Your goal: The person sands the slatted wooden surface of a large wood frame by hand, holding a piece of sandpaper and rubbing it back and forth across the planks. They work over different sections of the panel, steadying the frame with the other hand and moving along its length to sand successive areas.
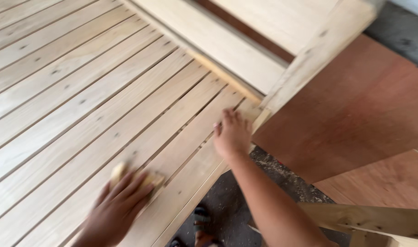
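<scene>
My left hand (117,206) presses a small tan sanding block (119,171) flat onto a pale wooden slat; the hand is blurred with motion. My right hand (231,135) rests palm down, fingers spread, on the last slats near the corner of the slatted wooden frame (58,91). It holds nothing. The slats run diagonally from lower left to upper right, with narrow gaps between them.
A thick pale rail (318,50) crosses the frame's far end. Reddish-brown plywood sheets (364,105) lie at right. Below the frame's edge is a grey dusty floor (273,178) with my sandalled foot (202,222). A loose pale board (378,219) lies at lower right.
</scene>
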The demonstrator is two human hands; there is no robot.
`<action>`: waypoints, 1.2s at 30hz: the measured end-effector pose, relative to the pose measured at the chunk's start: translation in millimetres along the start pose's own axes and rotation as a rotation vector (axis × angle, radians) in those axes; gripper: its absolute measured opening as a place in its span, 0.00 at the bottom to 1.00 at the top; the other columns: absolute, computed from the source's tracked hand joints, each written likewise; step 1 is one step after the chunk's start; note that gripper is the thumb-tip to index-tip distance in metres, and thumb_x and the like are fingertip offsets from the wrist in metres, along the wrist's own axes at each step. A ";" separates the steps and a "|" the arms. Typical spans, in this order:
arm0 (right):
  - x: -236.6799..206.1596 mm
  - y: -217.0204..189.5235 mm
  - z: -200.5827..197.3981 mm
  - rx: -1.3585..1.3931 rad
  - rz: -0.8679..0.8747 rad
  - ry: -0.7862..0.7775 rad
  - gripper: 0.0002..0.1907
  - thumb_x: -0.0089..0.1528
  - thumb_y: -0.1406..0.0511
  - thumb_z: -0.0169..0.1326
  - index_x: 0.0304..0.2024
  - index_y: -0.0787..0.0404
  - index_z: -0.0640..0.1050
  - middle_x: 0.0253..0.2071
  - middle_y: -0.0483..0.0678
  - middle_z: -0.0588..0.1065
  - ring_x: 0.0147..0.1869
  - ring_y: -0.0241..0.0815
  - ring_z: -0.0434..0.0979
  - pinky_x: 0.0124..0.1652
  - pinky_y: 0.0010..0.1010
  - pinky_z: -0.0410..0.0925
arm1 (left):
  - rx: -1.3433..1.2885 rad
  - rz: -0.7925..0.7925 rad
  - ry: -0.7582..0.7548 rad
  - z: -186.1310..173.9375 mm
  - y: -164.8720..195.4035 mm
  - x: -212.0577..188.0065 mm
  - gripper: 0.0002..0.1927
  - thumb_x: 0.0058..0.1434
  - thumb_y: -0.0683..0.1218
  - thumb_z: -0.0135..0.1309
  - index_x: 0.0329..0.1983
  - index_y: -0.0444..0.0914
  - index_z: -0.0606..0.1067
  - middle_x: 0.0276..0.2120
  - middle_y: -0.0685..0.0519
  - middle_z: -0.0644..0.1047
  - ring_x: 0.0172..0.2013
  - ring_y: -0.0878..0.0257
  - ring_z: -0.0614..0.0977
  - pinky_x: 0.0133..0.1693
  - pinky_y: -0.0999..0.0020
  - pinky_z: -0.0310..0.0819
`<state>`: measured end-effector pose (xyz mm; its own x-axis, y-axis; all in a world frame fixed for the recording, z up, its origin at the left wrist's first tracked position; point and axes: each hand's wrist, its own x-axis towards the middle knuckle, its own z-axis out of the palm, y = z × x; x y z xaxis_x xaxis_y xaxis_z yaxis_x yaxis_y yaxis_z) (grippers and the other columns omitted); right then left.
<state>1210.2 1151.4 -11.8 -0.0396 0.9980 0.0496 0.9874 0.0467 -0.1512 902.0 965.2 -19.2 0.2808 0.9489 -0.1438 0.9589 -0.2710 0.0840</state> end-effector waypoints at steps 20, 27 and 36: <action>75.1 35.4 30.9 0.883 -0.208 0.057 0.25 0.72 0.57 0.42 0.68 0.60 0.69 0.75 0.54 0.62 0.83 0.54 0.49 0.73 0.41 0.49 | -0.259 0.005 0.165 -13.9 123.9 266.5 0.37 0.67 0.67 0.38 0.77 0.52 0.53 0.76 0.55 0.49 0.75 0.58 0.44 0.71 0.49 0.30; 130.8 -47.0 64.2 0.616 -0.545 -0.054 0.28 0.72 0.54 0.41 0.71 0.58 0.66 0.76 0.52 0.59 0.82 0.54 0.48 0.74 0.49 0.43 | -0.225 -0.604 0.361 60.8 1.5 75.1 0.33 0.68 0.55 0.43 0.77 0.59 0.53 0.77 0.59 0.48 0.77 0.56 0.44 0.72 0.39 0.31; 108.8 -113.2 90.4 0.187 -0.806 0.108 0.34 0.70 0.48 0.36 0.73 0.58 0.61 0.77 0.51 0.56 0.80 0.51 0.47 0.72 0.50 0.38 | -0.314 -1.663 0.286 64.9 -104.9 -154.8 0.44 0.63 0.76 0.44 0.79 0.56 0.58 0.76 0.59 0.61 0.79 0.62 0.55 0.82 0.51 0.34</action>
<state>1080.3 1258.5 -78.5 -0.6988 0.6468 0.3054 0.6208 0.7605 -0.1902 760.6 836.2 -69.8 -0.9812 0.1617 -0.1056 0.1358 0.9664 0.2180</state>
